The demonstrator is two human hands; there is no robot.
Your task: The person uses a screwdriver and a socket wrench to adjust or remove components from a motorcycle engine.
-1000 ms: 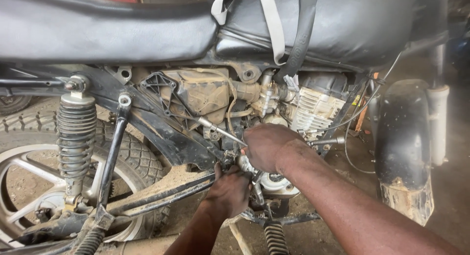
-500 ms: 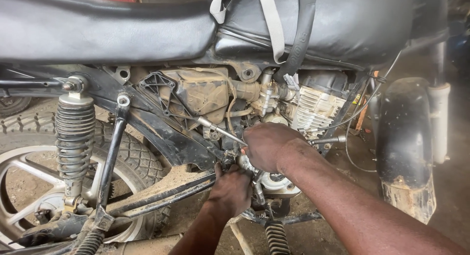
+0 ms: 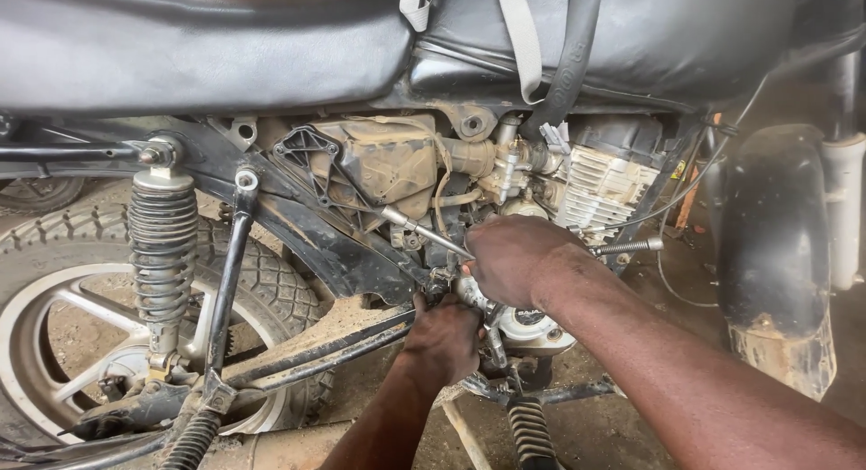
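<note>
Both hands are reaching in close together

Left hand (image 3: pixel 444 336) is curling below, right hand (image 3: pixel 512 259) is cupping knuckles-up just above it.

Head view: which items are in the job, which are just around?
In hand:
- left hand at the engine's lower side
- right hand by the metal rod tool
- engine case

Around:
- seat
- rear shock spring
- rear wheel
- front mudguard

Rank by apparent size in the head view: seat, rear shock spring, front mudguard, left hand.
1. Seat, by far the largest.
2. Front mudguard.
3. Rear shock spring.
4. Left hand, though it sits nearer the camera than the spring, so the last two are unsure.
</note>
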